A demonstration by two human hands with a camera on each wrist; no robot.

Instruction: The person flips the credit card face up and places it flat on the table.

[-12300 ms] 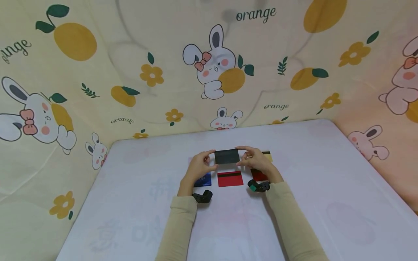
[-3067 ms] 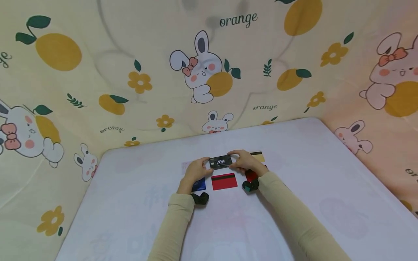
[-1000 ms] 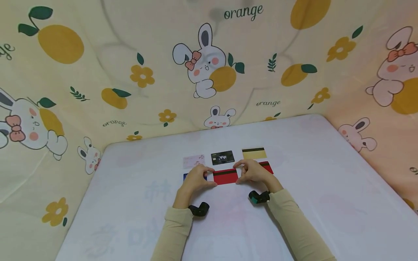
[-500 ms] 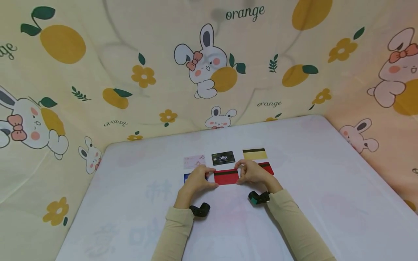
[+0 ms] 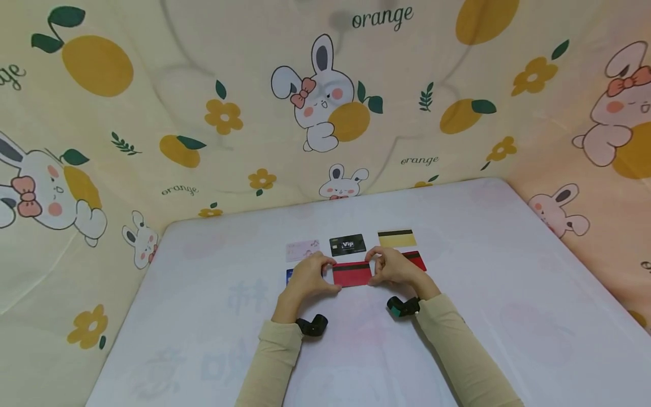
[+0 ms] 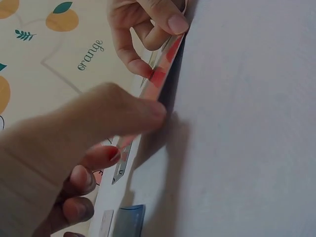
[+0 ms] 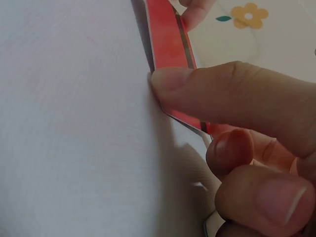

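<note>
A red card with a dark magnetic stripe (image 5: 352, 276) is held between two hands, stripe side up. My left hand (image 5: 303, 277) pinches its left edge between thumb and fingers, and my right hand (image 5: 396, 267) pinches the right edge. In the left wrist view the card (image 6: 156, 85) stands tilted, with a shadow under it on the white cloth. The right wrist view shows the right thumb lying on the corner of the red card (image 7: 167, 37). Just behind it lies a black "Vip" card (image 5: 337, 251).
A pale pink card (image 5: 300, 251) and a gold striped card (image 5: 397, 241) flank the black one. Partly behind the left hand lies a blue card (image 5: 289, 276); a second red card (image 5: 416, 260) is half hidden by the right hand. A patterned cloth (image 5: 229, 164) rises behind the table.
Earlier both hands held the black card, first plain side, then "Vip" side up. It now lies on the table, and both hands have come nearer to grip the red card.
</note>
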